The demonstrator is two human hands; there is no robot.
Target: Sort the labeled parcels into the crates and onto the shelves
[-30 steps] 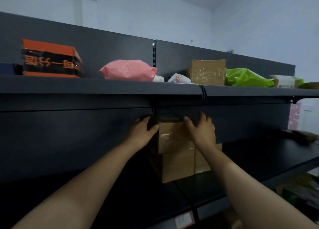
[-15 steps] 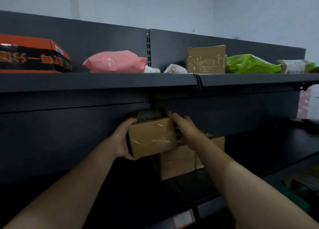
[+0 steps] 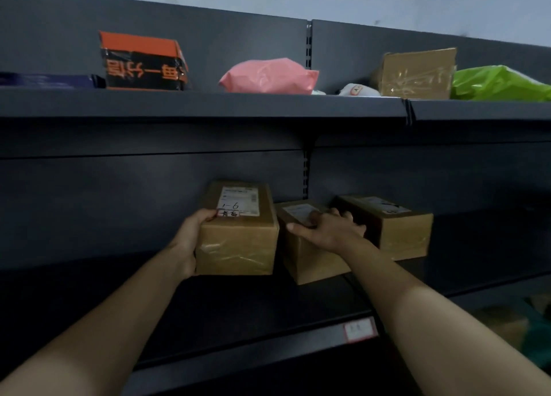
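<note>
**Two hands on parcels at a dark shelf**

A person's left hand (image 3: pixel 190 240) grips the left side of a brown cardboard box (image 3: pixel 238 237), thumb on its top by a white label (image 3: pixel 238 204) handwritten "1-6". The box sits low over the lower shelf (image 3: pixel 268 306). The right hand (image 3: pixel 328 231) rests on top of a second box (image 3: pixel 310 261) just beside it, fingers curled over the far edge. A third box (image 3: pixel 399 231) stands behind. The upper shelf (image 3: pixel 208 105) holds a pink bag (image 3: pixel 268 76) and an orange-and-black box (image 3: pixel 143 63).

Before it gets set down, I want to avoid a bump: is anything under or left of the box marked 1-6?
Nothing visible: the lower shelf beneath and left of the 1-6 box looks bare. The middle box sits close on its right.
</note>
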